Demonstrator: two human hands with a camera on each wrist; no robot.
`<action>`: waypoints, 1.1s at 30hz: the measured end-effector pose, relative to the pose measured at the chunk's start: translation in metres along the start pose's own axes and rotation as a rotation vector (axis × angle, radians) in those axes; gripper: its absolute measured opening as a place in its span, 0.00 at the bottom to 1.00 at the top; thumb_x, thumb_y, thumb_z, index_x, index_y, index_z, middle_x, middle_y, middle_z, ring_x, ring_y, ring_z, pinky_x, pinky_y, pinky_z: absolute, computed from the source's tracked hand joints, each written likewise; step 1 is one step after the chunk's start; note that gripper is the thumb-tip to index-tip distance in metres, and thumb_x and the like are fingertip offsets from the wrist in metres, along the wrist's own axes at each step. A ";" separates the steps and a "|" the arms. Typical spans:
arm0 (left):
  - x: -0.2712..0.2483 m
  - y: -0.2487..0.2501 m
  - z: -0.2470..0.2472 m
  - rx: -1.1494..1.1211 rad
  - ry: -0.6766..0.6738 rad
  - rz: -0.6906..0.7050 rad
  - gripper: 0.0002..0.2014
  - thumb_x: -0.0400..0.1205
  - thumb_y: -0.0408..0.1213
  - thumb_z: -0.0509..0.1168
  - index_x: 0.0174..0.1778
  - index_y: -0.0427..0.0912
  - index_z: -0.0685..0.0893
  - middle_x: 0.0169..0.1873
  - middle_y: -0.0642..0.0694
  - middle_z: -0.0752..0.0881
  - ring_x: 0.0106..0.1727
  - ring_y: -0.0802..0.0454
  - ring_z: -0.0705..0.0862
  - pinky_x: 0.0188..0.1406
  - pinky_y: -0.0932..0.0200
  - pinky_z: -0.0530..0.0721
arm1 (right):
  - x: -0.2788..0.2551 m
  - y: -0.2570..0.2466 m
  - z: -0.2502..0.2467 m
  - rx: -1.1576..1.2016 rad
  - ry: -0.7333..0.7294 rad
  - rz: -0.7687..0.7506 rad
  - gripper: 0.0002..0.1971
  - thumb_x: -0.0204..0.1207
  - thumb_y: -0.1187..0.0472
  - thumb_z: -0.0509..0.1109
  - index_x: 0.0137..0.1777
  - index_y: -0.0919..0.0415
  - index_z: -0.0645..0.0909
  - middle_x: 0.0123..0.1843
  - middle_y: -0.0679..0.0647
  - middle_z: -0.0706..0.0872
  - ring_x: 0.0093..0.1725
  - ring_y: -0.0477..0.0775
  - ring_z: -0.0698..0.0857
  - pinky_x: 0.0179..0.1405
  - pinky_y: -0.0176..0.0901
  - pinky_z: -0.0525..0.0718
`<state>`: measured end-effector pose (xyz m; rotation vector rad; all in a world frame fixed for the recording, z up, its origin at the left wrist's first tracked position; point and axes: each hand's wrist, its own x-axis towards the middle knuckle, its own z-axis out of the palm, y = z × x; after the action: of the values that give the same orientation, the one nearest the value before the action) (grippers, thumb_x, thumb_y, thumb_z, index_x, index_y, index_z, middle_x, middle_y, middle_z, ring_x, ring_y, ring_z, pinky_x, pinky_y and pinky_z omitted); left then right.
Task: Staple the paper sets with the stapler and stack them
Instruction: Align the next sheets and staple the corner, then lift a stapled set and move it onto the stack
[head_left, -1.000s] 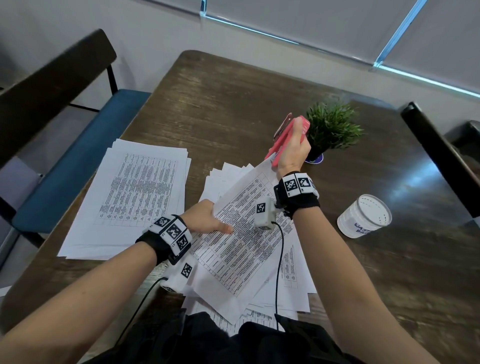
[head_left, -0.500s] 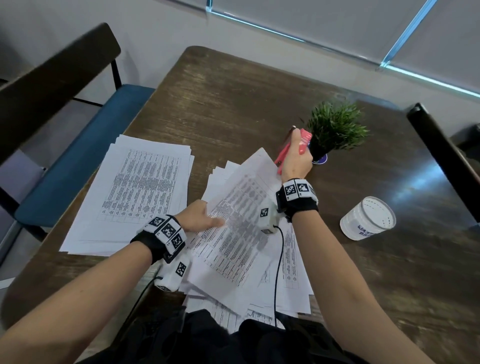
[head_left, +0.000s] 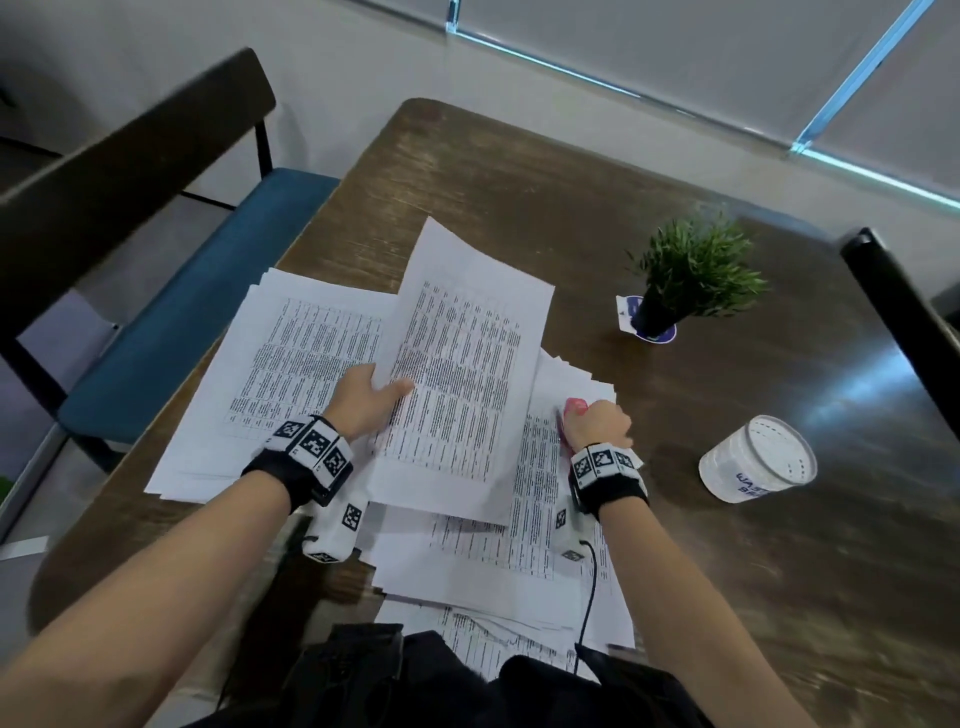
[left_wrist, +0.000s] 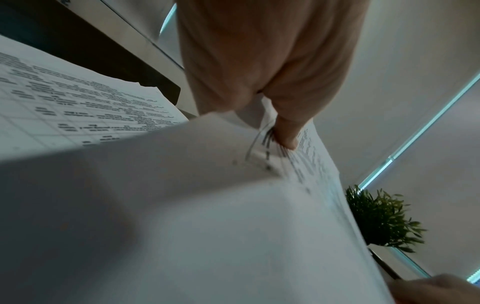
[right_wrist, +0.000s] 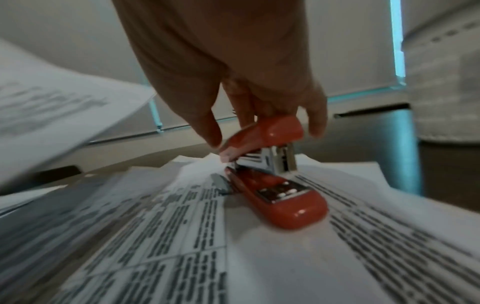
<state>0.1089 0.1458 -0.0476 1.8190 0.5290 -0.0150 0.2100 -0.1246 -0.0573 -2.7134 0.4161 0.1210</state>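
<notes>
A printed paper set (head_left: 462, 384) is held up off the wooden table (head_left: 519, 208) by the left hand (head_left: 363, 402), gripped at its near left edge with the thumb on the printed face and the fingers curled behind; in the left wrist view the thumb (left_wrist: 287, 131) is seen pressed against the bunched sheet edges. The set is tilted, its far corner raised over the table, and it hangs between the two piles of paper.

The red stapler (right_wrist: 272, 174) is gripped by the right hand (head_left: 597, 423), the fingers closed around its top arm from above. In the right wrist view the stapler's base is seen resting on the loose pile of printed sheets (head_left: 519, 545) in front of the person, with the top arm lifted clear of the base so that the metal magazine is exposed. In the head view only the rear tip of the stapler is seen past the knuckles.

A stack of paper sets (head_left: 291, 374) is laid flat on the left part of the table, just beside the raised set. A small potted plant (head_left: 685, 275) is stood farther back on the right, and a white perforated-lid container (head_left: 756, 460) is laid on its side near the right wrist. A blue-cushioned bench (head_left: 192, 306) is set along the table's left edge.
</notes>
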 end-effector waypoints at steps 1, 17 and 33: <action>0.001 0.003 0.000 -0.023 0.006 -0.003 0.12 0.83 0.39 0.68 0.36 0.42 0.77 0.28 0.46 0.78 0.29 0.49 0.77 0.29 0.57 0.79 | -0.005 -0.006 0.000 0.032 0.016 -0.056 0.22 0.83 0.47 0.56 0.50 0.61 0.85 0.53 0.62 0.86 0.58 0.64 0.82 0.56 0.52 0.77; 0.009 -0.032 -0.018 0.209 0.034 -0.141 0.17 0.89 0.35 0.56 0.71 0.33 0.75 0.63 0.33 0.82 0.61 0.35 0.82 0.62 0.41 0.82 | -0.034 -0.031 0.017 0.728 -0.340 -0.148 0.04 0.84 0.60 0.63 0.50 0.60 0.75 0.39 0.57 0.86 0.26 0.52 0.81 0.18 0.36 0.75; -0.003 -0.092 -0.104 0.546 0.757 -0.308 0.12 0.87 0.36 0.57 0.58 0.38 0.85 0.54 0.28 0.81 0.56 0.28 0.81 0.50 0.36 0.80 | -0.018 0.024 0.031 -0.064 0.065 -0.028 0.20 0.81 0.58 0.66 0.69 0.66 0.70 0.65 0.67 0.71 0.64 0.69 0.73 0.57 0.62 0.77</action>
<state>0.0465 0.2593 -0.0969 2.2291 1.4481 0.3638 0.1846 -0.1285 -0.0916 -2.7912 0.3991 0.0384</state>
